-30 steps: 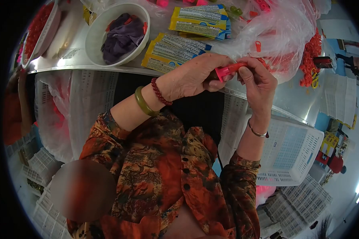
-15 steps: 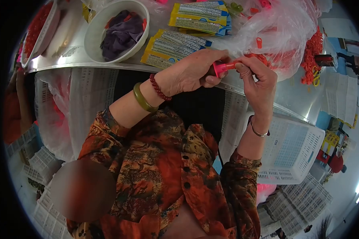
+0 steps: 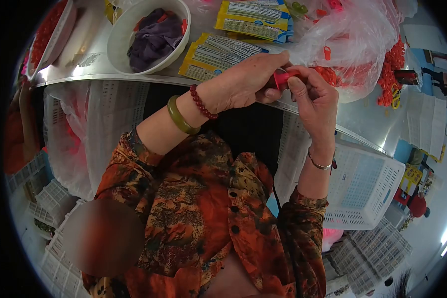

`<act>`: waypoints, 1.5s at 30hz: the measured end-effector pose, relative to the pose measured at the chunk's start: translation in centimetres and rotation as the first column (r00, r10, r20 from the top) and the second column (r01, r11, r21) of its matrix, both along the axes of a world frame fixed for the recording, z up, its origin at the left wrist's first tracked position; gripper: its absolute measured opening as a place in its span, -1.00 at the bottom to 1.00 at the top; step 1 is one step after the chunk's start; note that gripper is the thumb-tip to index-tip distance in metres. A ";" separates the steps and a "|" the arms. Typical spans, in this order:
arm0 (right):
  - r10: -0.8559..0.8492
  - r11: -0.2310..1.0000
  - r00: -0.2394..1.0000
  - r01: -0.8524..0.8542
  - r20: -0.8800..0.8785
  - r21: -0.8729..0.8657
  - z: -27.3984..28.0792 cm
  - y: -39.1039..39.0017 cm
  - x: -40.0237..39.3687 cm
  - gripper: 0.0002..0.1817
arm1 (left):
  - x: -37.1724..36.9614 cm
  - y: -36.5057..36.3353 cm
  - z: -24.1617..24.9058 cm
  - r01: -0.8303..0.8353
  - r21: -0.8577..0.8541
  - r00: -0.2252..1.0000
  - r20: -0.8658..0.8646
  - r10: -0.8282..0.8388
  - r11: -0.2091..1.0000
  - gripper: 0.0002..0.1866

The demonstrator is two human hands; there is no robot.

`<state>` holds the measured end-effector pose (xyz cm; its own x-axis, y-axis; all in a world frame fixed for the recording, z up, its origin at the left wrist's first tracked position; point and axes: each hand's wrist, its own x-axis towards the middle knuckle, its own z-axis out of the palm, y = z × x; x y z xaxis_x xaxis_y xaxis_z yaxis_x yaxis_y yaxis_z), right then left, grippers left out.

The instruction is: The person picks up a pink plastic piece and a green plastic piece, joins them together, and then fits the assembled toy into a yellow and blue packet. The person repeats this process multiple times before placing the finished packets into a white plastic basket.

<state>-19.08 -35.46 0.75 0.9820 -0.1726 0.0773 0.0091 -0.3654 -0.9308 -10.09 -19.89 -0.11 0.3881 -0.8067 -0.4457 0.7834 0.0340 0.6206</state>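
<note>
My left hand (image 3: 251,79), with a bead bracelet and green bangle at its wrist, is closed round a pink plastic piece (image 3: 281,79) with a wide flared rim. Most of that piece is hidden in the palm. Thumb and forefinger of my right hand (image 3: 314,97) pinch a small red-orange plastic part (image 3: 295,74) against the pink piece's narrow end. The fingers cover much of this part, so its full shape does not show. Both hands are held over the table's front edge, close together.
Yellow-and-blue printed packets (image 3: 218,53) lie behind my left hand, beside a white bowl (image 3: 113,47) holding dark cloth. A clear plastic bag (image 3: 355,42) with red pieces is at right, near yellow scissors (image 3: 396,98). A white crate (image 3: 367,184) stands below.
My right fingers have moved left toward my left hand. The red-orange part, earlier stretching between the hands, now shows much shorter beside the pink piece.
</note>
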 end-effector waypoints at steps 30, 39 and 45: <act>-0.252 0.942 0.966 0.260 -0.062 0.214 -1.8 1.4 0.2 -0.81 | 0.8 7.7 -4.3 -0.326 0.367 -0.269 0.848 -0.458 0.871 -0.84; -0.249 0.921 0.962 0.271 -0.109 0.280 -2.8 2.2 0.4 -0.80 | 1.9 8.3 -4.1 -0.273 0.247 -0.155 0.943 -0.296 0.930 -0.79; -0.250 0.942 0.964 0.264 -0.093 0.206 -3.4 2.5 0.5 -0.80 | 1.3 7.2 -5.5 -0.341 0.223 -0.360 0.866 -0.346 0.913 -0.81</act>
